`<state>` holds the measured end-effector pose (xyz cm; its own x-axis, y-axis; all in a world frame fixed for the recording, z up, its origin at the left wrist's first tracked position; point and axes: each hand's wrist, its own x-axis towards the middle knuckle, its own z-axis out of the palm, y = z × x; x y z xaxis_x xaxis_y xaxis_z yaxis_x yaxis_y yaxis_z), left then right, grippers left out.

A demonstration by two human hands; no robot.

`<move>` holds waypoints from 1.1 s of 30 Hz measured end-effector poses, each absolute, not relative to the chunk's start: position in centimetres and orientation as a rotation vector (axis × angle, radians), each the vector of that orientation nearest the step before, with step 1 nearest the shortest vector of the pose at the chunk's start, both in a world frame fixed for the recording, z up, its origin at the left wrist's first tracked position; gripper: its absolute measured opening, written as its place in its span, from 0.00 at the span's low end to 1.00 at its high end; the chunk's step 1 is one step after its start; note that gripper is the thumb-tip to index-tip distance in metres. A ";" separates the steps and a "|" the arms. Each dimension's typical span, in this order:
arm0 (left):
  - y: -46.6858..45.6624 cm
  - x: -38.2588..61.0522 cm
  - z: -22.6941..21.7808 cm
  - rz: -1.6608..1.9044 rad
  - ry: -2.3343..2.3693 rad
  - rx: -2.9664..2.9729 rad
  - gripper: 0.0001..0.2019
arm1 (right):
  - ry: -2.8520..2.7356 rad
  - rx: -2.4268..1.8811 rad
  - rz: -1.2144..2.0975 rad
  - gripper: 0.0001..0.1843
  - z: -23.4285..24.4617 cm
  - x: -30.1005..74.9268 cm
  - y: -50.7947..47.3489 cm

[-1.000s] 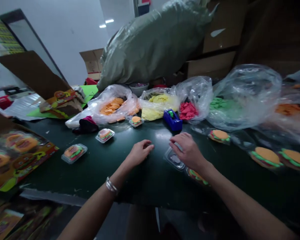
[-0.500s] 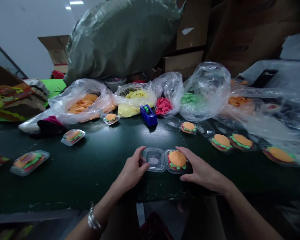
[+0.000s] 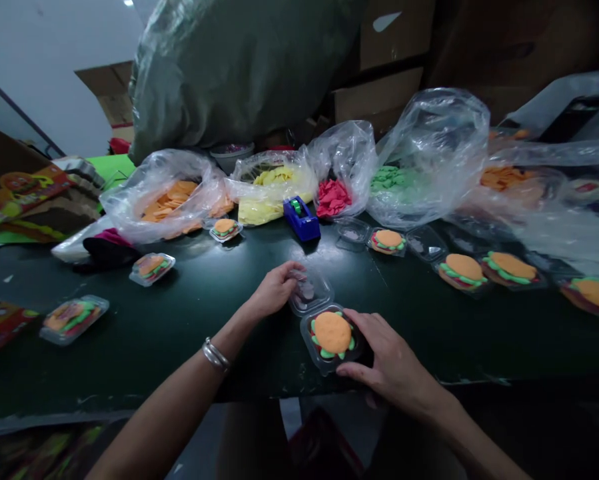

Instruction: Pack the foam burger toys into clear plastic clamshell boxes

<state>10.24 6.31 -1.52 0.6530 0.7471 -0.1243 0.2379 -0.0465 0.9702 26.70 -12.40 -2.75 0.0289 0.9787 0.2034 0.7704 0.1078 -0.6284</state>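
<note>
A hinged clear plastic box lies unfolded on the dark green table in front of me. Its base holds a toy burger [image 3: 333, 332] with an orange bun, green frill and red layer. The see-through lid [image 3: 313, 292] is laid back at the far side, turned slightly left. My left hand [image 3: 278, 287] pinches the lid's left edge, its fingertips curled over the rim. Around the right side of the base [image 3: 315, 360], my right hand [image 3: 379, 350] has its thumb in front and its fingers behind. The fingers' far side is hidden.
Along the back stand plastic bags of orange [image 3: 172, 200], yellow [image 3: 274, 176], red [image 3: 334, 198] and green pieces [image 3: 392, 179]. A blue tape dispenser [image 3: 302, 219] sits before them. Boxed burgers [image 3: 74, 320] lie left; several more burgers [image 3: 462, 270] lie right.
The box has turned, its lid swinging away from me and its burger side coming nearer and left. My left hand has moved forward with the lid. The view has shifted slightly.
</note>
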 end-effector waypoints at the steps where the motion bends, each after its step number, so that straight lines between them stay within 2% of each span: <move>1: 6.4 10.5 -1.8 0.496 0.813 1.623 0.17 | -1.761 -1.721 0.478 0.33 -2.5 26.9 -12.5; 9: 7.4 11.7 -1.9 0.430 0.742 1.745 0.17 | -1.662 -1.760 0.734 0.28 -1.2 27.7 -12.6; 14: 7.3 12.4 -1.4 0.386 0.718 1.807 0.18 | -1.732 -1.758 0.588 0.30 -0.5 27.2 -11.5; 19: 6.9 12.7 -0.5 0.392 0.708 1.938 0.19 | -1.796 -1.813 0.503 0.26 -0.4 26.6 -10.9; 24: 6.4 12.3 0.5 0.466 0.702 2.137 0.16 | -1.742 -1.727 0.593 0.36 -2.1 27.7 -13.0; 29: 6.0 12.3 1.1 0.478 0.655 2.252 0.16 | -1.650 -1.626 0.526 0.31 -4.1 28.2 -14.2; 33: 5.2 11.6 1.5 0.578 0.609 2.372 0.17 | -1.633 -1.623 0.422 0.34 -4.4 27.8 -13.7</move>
<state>11.63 5.17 1.47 0.7981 0.5479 0.2506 0.2786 -0.7044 0.6528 27.79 -13.65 -4.41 0.1191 0.9499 0.2891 0.6911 0.1297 -0.7110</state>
